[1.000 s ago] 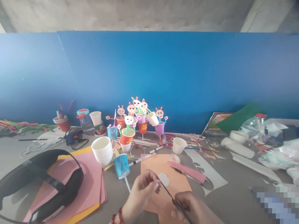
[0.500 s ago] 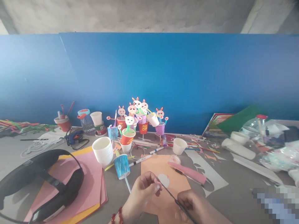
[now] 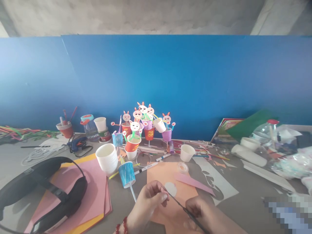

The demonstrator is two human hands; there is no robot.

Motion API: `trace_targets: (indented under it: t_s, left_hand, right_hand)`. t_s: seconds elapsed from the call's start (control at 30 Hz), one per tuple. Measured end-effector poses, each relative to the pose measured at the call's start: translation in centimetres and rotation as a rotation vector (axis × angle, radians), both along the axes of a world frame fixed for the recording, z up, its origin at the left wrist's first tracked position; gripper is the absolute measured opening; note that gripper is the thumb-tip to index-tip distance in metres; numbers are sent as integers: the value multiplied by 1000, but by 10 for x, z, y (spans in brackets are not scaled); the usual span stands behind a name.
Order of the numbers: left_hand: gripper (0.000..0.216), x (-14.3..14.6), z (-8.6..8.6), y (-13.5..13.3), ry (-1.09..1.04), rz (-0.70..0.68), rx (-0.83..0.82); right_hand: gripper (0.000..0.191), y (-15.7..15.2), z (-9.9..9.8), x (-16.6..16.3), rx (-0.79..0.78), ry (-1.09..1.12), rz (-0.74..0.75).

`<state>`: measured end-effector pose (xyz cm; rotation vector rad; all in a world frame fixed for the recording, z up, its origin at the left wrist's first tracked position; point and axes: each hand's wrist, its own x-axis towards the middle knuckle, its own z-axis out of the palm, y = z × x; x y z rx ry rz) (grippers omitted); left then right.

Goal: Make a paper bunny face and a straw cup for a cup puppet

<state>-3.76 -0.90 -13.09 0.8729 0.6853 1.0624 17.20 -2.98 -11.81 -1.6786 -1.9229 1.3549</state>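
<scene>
In the lower middle of the head view, my right hand [image 3: 198,209] is closed around a slim dark pair of scissors [image 3: 181,205], seen nearly edge-on. Their narrow end points up and left to the fingers of my left hand [image 3: 154,196]. My left thumb and fingertips are pinched together at that end; whatever is between them is too small to make out. A white paper circle [image 3: 171,188] shows just beyond the fingertips, over orange paper [image 3: 158,170]. A pink paper strip [image 3: 193,183] lies above my right hand. The blue-coloured cup [image 3: 127,174] lies left of my hands, upside down on a straw.
Stacked white cups [image 3: 106,158] stand at left, near a black headset [image 3: 60,191] on pink sheets [image 3: 95,182]. Rabbit-faced cup figures [image 3: 133,143] cluster at the back. A tape roll [image 3: 182,167], a white cup [image 3: 187,152] and cut white paper [image 3: 226,188] lie to the right.
Both hands stay nearly in place, with the scissors at almost the same slant. The pink strip looks flatter, and the dark line along its lower edge no longer shows.
</scene>
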Motion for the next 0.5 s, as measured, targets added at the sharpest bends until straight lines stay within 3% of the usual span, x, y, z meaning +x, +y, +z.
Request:
trace_targets:
  t_s: [0.23, 0.4, 0.5]
  left_hand:
    - [39, 0, 0, 1, 27, -13, -22]
    - [36, 0, 3, 1, 88, -2, -2]
    - [30, 1, 3, 0, 143, -5, 28]
  right_hand:
    - [42, 6, 2, 4, 110, -26, -3]
    - [12, 8, 6, -5, 83, 322, -80]
    - [11, 9, 12, -19, 148, 396, -142]
